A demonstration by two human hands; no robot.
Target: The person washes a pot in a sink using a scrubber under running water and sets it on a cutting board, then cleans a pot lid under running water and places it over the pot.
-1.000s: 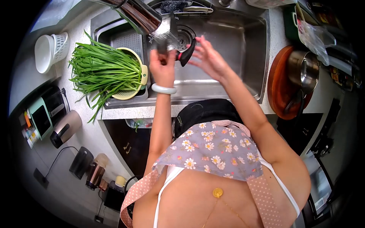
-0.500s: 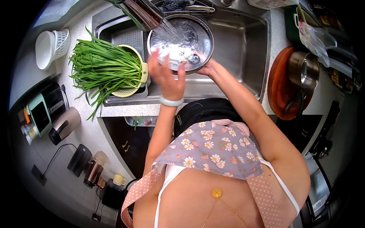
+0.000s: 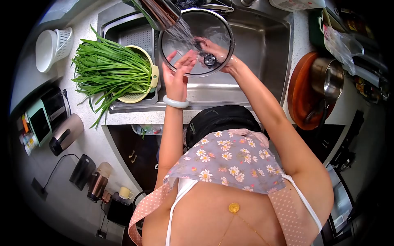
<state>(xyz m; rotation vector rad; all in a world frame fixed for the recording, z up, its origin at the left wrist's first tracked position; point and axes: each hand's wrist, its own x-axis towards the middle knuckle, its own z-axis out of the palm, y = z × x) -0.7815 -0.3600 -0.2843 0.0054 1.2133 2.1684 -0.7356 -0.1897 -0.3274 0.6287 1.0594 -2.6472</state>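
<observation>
A round glass pot lid [image 3: 184, 51] with a metal rim and a dark knob is tilted under running water from the faucet [image 3: 166, 16]. Through the clear glass, my right hand [image 3: 217, 53] shows behind the lid's right side, its fingers bent around the knob area and supporting it. My left hand [image 3: 176, 76], with a pale bangle at the wrist, is at the near-left rim. Its fingers are stretched and apart, overlapping the lid's edge; whether they press on it is hard to see.
A steel sink [image 3: 258, 53] lies below the lid. Left of it, green leafy stalks [image 3: 111, 69] fill a pale yellow colander [image 3: 154, 76]. White baskets [image 3: 53, 47] stand at far left. A wooden board [image 3: 301, 90] with a steel pot [image 3: 328, 76] is at right.
The lid has turned, so its glass now looks clear and my right hand shows through it. My left hand has dropped slightly nearer and slowed at the rim.
</observation>
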